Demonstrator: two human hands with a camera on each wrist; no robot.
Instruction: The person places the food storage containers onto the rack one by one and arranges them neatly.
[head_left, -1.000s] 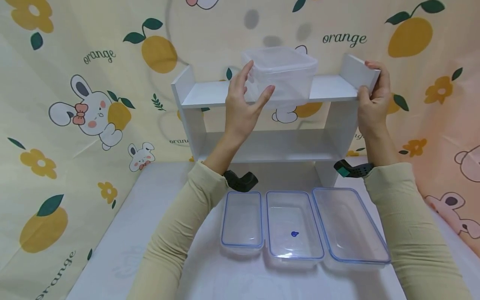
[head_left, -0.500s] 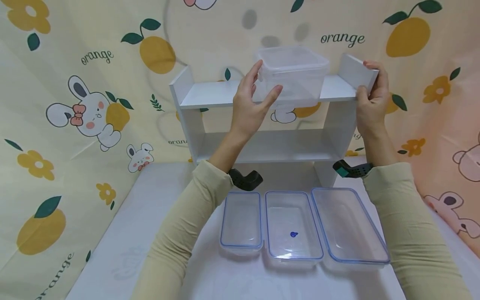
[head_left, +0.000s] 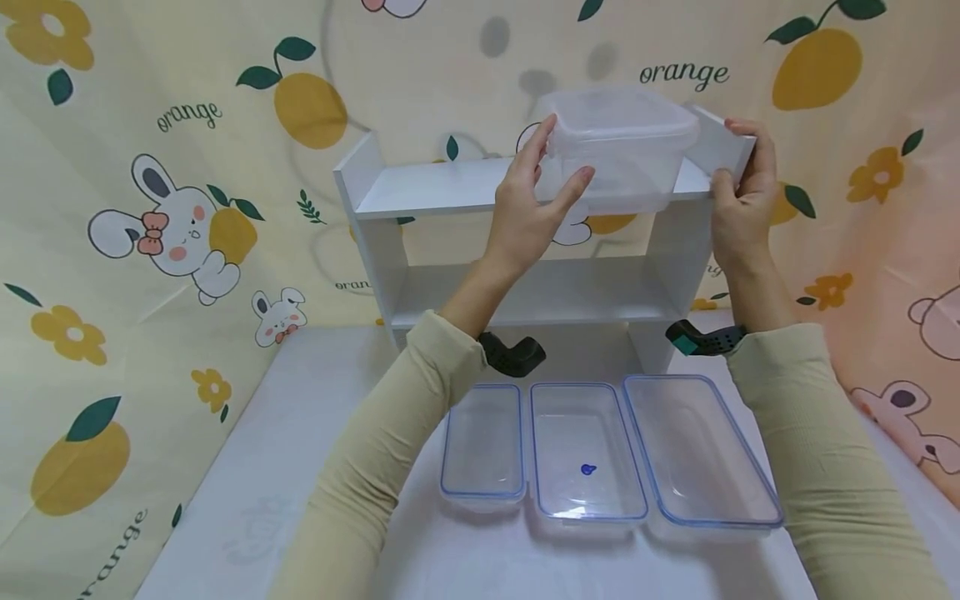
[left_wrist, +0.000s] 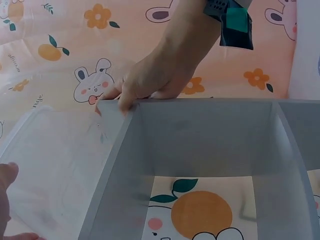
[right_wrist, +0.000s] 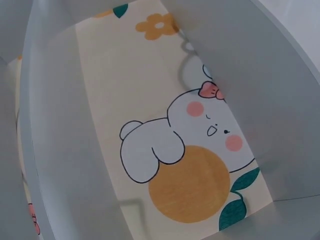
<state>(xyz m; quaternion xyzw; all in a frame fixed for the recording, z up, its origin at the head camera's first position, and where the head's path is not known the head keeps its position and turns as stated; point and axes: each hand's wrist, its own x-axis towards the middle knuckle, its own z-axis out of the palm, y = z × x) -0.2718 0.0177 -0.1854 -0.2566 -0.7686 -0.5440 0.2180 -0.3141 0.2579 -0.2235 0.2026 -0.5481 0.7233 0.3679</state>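
My left hand holds a clear lidded plastic container by its left side, thumb across the front face and fingers behind the left edge. The container is at the right part of the top board of a white shelf, its lower front edge overlapping the board's front edge in the head view. My right hand grips the shelf's raised right end panel, thumb on the front and fingers over the top. In the left wrist view the right hand shows on that panel, and the container lies alongside.
Below the shelf, three clear containers with blue-rimmed lids stand in a row on the white table: a small one, a middle one and a larger one. A printed cloth hangs behind. The right wrist view shows the shelf's boards.
The left hand and the lidded container have moved right along the top of the shelf, up close to the right end panel. The right hand keeps its grip there.
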